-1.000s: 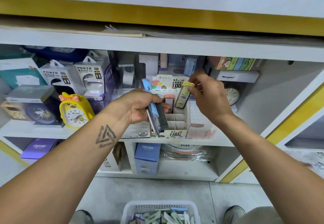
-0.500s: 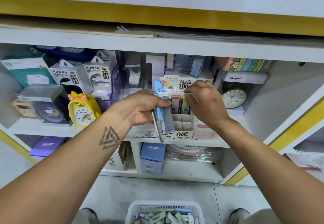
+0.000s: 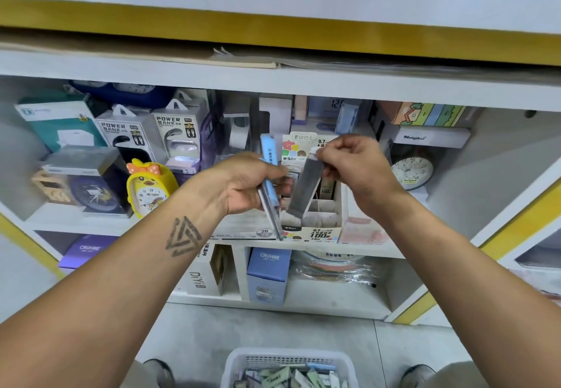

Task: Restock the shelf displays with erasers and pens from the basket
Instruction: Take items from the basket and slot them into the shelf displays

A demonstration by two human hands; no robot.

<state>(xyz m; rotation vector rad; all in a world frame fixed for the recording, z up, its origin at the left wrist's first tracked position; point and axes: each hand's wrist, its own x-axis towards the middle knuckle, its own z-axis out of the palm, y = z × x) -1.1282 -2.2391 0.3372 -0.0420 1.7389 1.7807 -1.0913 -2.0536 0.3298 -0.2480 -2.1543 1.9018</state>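
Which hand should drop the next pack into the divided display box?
Right, probably. The right hand already pinches a grey pack by its top, its lower end hanging just above the display box cells. The left hand grips the remaining blue packs, left of the box.

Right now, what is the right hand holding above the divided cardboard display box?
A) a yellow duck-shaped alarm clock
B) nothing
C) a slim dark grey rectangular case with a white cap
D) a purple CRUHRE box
C: the right hand pinches the white-capped top of a slim dark grey rectangular case, which hangs tilted over the divided cardboard display box.
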